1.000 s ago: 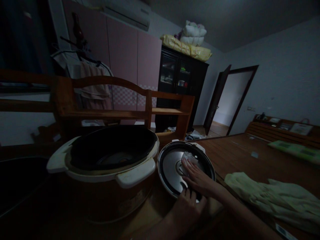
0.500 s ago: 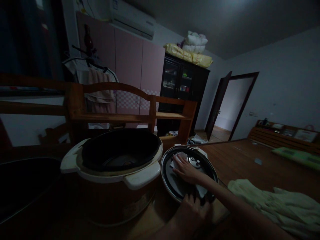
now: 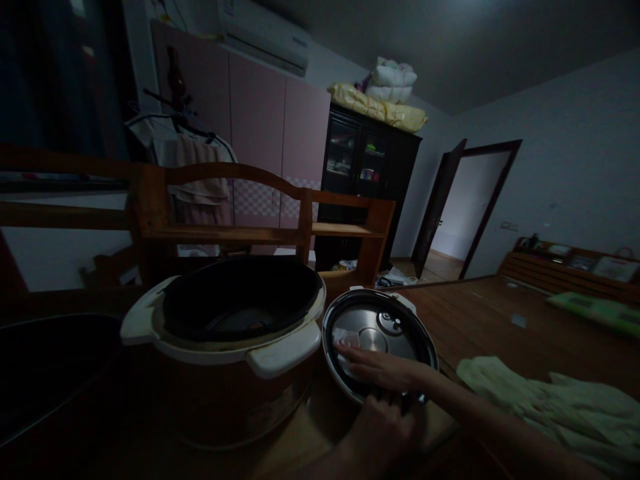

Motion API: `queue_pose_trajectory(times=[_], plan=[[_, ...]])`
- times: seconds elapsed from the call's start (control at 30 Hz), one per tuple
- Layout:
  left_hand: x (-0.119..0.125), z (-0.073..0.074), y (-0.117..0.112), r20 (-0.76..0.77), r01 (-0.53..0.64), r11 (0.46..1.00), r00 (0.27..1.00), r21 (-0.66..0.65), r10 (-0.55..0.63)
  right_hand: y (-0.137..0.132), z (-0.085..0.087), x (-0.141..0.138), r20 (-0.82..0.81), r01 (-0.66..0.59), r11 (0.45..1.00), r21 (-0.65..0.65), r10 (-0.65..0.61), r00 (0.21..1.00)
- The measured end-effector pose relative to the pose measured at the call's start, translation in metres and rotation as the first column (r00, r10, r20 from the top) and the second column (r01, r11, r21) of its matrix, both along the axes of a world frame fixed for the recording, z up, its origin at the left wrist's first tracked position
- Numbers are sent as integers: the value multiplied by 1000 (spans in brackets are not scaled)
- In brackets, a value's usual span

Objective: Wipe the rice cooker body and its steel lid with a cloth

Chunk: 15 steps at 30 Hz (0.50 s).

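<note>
A round metal cooker lid (image 3: pixel 385 327) lies inner side up on the wooden table, right of the open rice cooker (image 3: pixel 235 347). My right hand (image 3: pixel 383 370) lies flat on the lid's near left part, fingers stretched out and pressing a white cloth (image 3: pixel 345 339) against the metal. My left hand (image 3: pixel 383 423) is closed on the lid's near rim, holding it. The room is dim and details of the cloth are faint.
A wooden shelf rack (image 3: pixel 260 220) stands behind the cooker. A pale green cloth (image 3: pixel 545 407) lies on the table at the right. A dark pan or cooktop (image 3: pixel 45 367) sits at the left. A black cabinet (image 3: pixel 365 187) and an open door (image 3: pixel 440 200) are beyond.
My right hand has swept the white cloth over the lid, from its middle to the upper left and then down to the near left. The left hand has kept its hold on the rim.
</note>
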<state>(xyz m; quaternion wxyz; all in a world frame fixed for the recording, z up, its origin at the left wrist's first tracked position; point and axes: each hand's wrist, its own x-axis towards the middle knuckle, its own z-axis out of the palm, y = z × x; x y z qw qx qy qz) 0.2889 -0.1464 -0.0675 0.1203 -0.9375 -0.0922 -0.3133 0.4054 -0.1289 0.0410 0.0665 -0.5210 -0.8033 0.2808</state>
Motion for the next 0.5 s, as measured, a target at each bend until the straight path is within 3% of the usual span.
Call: queue_pose_trajectory(times=[0.27,0.5], plan=[[6,-13,5,50,30,999,998,-11,-29,-31,13,8,-156,23,995,-100,-39,987],[3,-6,3,127,85,996,988,-11,-83,-32,11,20,-193,56,992,-114,-77,978]])
